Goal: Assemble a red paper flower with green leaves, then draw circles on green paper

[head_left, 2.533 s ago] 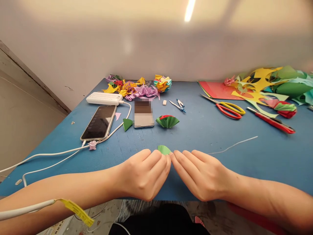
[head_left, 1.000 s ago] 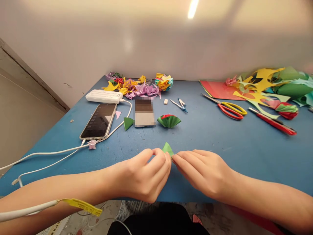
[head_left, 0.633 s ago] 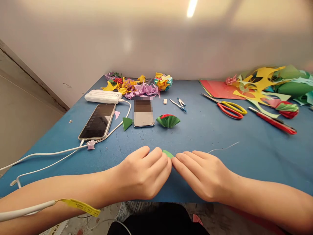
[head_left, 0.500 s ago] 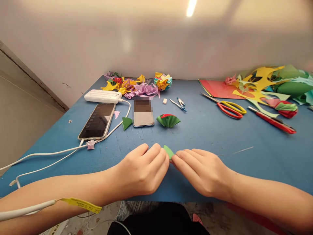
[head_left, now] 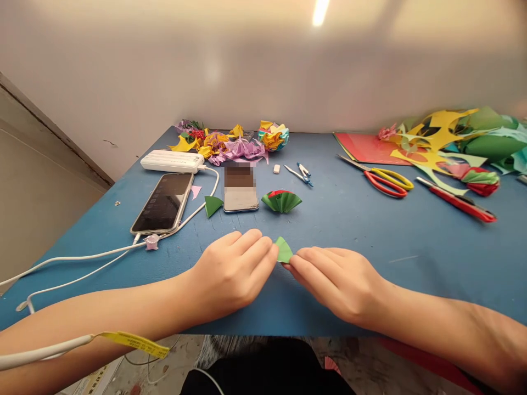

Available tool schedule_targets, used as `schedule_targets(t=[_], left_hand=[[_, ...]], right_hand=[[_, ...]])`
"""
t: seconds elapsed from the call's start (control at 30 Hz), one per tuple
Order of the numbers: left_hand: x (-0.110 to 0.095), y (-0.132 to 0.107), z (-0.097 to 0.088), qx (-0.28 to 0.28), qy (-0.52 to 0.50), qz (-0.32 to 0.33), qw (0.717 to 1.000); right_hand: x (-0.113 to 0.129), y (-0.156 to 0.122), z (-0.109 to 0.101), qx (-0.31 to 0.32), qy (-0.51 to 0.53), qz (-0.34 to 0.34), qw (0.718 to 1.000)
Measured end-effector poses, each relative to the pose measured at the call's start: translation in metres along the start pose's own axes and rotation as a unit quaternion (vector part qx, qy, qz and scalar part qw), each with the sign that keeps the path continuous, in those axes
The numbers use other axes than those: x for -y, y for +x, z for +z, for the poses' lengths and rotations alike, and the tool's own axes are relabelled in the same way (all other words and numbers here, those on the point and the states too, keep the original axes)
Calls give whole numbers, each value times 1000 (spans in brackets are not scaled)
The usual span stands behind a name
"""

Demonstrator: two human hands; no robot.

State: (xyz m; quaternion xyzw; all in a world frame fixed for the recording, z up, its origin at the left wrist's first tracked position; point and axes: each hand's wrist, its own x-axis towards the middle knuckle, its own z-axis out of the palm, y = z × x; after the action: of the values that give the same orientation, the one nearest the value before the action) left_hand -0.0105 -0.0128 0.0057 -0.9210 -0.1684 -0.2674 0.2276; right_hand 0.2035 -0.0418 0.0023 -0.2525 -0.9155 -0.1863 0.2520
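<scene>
Near the table's front edge, a small light-green folded paper wedge (head_left: 284, 250) is pinched between my two hands. My left hand (head_left: 236, 270) is closed on its left side, with the thumb hidden under the fingers. On the lower right corner of the paper, my right hand (head_left: 338, 277) is closed too, its fingertips pressed together. Just beyond them stands a pleated green paper fan with a red top edge (head_left: 282, 202). A darker green folded wedge (head_left: 213, 206) lies to the left, by a phone (head_left: 241, 199).
A second phone (head_left: 163, 203), a white power bank (head_left: 173, 162) and cables lie at left. Crumpled paper flowers (head_left: 242, 149) line the back. Scissors (head_left: 385, 181), a red cutter (head_left: 461, 203), red sheets (head_left: 370, 149), paper scraps, a compass (head_left: 302, 173) and an eraser (head_left: 277, 169) lie further off.
Both hands have shifted slightly up the table, and the left has drawn a little to the left. More of the light-green paper shows between them.
</scene>
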Motion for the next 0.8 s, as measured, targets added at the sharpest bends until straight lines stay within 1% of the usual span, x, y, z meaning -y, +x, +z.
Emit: schedule_targets(t=[0.2, 0.3, 0.43, 0.6, 0.8], left_hand=[[1, -1, -1, -23, -7, 22, 999], [2, 1, -2, -35, -7, 25, 999], [2, 3, -3, -48, -15, 45, 998], [0, 2, -5, -52, -16, 71, 996], [-2, 1, -6, -42, 1, 85, 995]], right_hand=[[0, -1, -3, -27, -8, -7, 1000], [-1, -1, -3, -30, -10, -11, 999], [-1, 1, -3, -28, -12, -8, 999], [-1, 1, -5, -37, -19, -28, 999], [1, 2, -4, -42, -66, -54, 995]])
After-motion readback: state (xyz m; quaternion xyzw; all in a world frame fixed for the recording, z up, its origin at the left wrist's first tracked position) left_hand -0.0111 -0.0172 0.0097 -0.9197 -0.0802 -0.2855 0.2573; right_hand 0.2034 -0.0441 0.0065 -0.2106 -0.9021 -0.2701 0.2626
